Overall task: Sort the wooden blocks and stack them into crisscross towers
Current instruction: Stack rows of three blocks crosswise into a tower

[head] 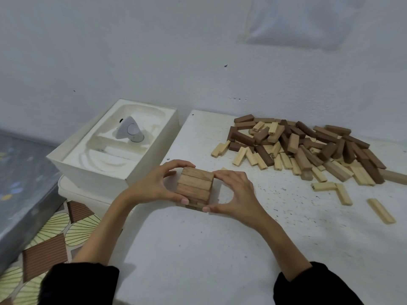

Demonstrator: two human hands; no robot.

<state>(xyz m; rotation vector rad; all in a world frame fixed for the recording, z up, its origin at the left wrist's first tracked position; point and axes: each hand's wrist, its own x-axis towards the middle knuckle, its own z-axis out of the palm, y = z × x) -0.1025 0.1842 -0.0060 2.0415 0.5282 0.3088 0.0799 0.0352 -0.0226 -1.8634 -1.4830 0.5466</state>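
Left hand [157, 183] and right hand [235, 192] are cupping a short tower [195, 186], fingers curled around its sides; pile [304, 148] lying beyond on the table [198, 249].

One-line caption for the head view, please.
Left hand and right hand cup a short crisscross tower on the white table; unsorted blocks lie heaped at right.

The tower [195, 186] stood on the table [198, 249], held at its left by the left hand [154, 186] and at its right by the right hand [235, 194], with the box [94, 170] behind-left of the tower and the block pile [304, 150] behind-right of it.
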